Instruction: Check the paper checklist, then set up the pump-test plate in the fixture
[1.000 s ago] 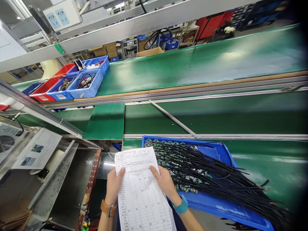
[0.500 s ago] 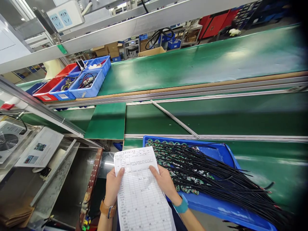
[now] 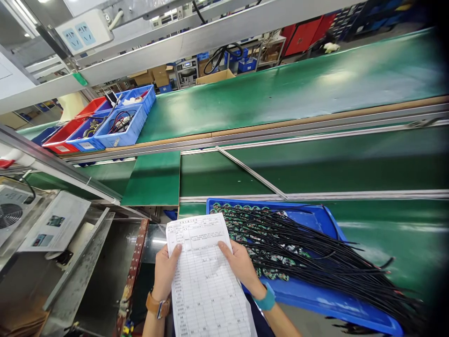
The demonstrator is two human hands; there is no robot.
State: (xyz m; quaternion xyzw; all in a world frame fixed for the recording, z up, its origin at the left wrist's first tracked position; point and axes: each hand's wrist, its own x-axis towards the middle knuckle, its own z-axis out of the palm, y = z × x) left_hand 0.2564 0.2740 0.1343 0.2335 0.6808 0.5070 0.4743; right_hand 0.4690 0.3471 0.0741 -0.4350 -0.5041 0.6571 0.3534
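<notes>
A white printed form (image 3: 206, 281) with a ruled table is held up in front of me, its top edge tilted away. My left hand (image 3: 166, 271) is closed on its left edge, thumb on the front face. On the opposite edge my right hand (image 3: 240, 267) grips the sheet the same way; the fingers behind the paper are hidden. Just right of the form lies a blue tray (image 3: 315, 220) holding many small round green circuit boards (image 3: 238, 220) with long black cables (image 3: 336, 257) that hang over the tray's right end.
A green shelf (image 3: 245, 98) runs across the back, with red and blue parts bins (image 3: 122, 135) at its left. A power strip (image 3: 84, 32) hangs above. At left stand a metal frame post (image 3: 70, 168), a fan unit (image 3: 12, 210) and a metal-sided tank (image 3: 101, 262).
The view has shifted slightly, so the shelf, bins and tray sit a little farther left. Both hands keep the same hold on the form.
</notes>
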